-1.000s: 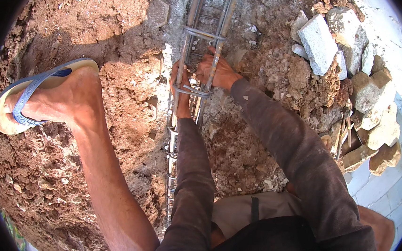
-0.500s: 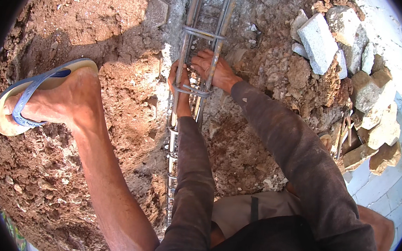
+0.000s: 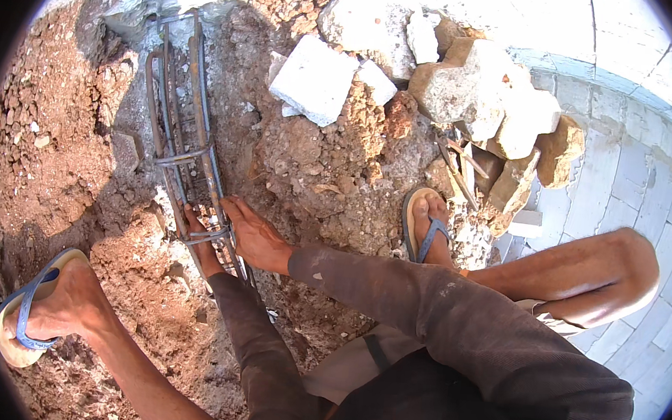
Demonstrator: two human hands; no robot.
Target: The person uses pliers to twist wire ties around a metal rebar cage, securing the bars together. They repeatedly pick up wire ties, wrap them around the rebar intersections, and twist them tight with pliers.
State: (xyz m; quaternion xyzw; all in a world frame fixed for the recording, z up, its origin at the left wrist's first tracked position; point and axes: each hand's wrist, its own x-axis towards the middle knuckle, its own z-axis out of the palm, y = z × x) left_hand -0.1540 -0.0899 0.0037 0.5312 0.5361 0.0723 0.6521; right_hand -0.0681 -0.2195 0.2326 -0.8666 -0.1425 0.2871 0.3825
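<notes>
**Steel cage point(image 3: 183, 156) running along rough red-brown soil point(image 3: 41, 139)**

The left hand point(image 3: 205, 249) is reaching in among the bars at the lower hoop point(image 3: 207, 237); the steel is partly hiding its fingers, so I can't tell whether they are closing on anything. The right hand point(image 3: 259, 238) is lying back upward just beside it, fingertips touching the right-hand bar. I can't tell from here whether it is gripping.

The cage, long bars tied by cross hoops, is slanting from the hands toward the upper left, its far end reaching a grey, crusted patch point(image 3: 123, 0). Around it the ground is showing crumbly and uneven, scattered with pale chips; sunlight and dark shadow are crossing it.

The left foot point(image 3: 72, 300) is resting on soil, well apart from the cage; the right foot point(image 3: 432, 218) is standing near the rubble. Both are wearing sandals with a blue strap point(image 3: 25, 313). Any marking on the straps is too small for me to read.

Beyond the right hand, a whitish block point(image 3: 314, 80) and broken stones point(image 3: 472, 90) are sitting heaped, thin sticks point(image 3: 459, 170) leaning among them. Farther right, a pale, jointed block surface point(image 3: 639, 175) is curving along the lens rim.
</notes>
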